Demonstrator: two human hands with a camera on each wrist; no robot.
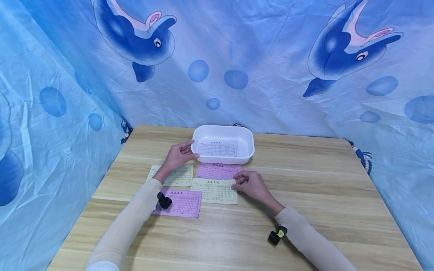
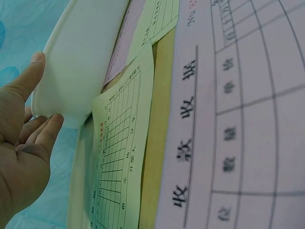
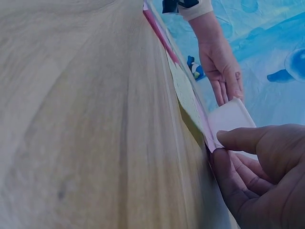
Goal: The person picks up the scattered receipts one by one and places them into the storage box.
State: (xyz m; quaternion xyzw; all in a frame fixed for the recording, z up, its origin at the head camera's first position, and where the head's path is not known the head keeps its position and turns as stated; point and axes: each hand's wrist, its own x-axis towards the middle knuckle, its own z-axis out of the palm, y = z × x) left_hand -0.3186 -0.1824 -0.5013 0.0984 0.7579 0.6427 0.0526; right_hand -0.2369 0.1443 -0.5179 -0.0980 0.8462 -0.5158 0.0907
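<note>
Pink slip (image 1: 217,171), that's where the action is: it lies on the wooden desk (image 1: 339,180), just in front of the white basin (image 1: 250,147). And here's the right hand (image 1: 251,185) at its lower right corner, thumb and finger pinching the paper's edge! The right wrist view shows pink between the fingertips; whether the middle green slip (image 1: 213,192) is caught in that pinch too, nobody can tell from here. That green sheet sits directly below the pink one, its top edge meeting it.

Over to the left hand (image 1: 178,156): it holds the basin at the near left corner, thumb toward the front, fingers along the end. Inside the basin, a white slip (image 1: 217,149) lies flat, printed grid facing up.

Nearer the left arm, another green slip (image 1: 181,176) rests partly under the wrist, and a second pink slip (image 1: 184,205) overlaps the middle green slip's left side. Behind it all, what a backdrop, a blue curtain (image 1: 271,109) with cartoon dolphins (image 1: 145,41) and bubbles!
</note>
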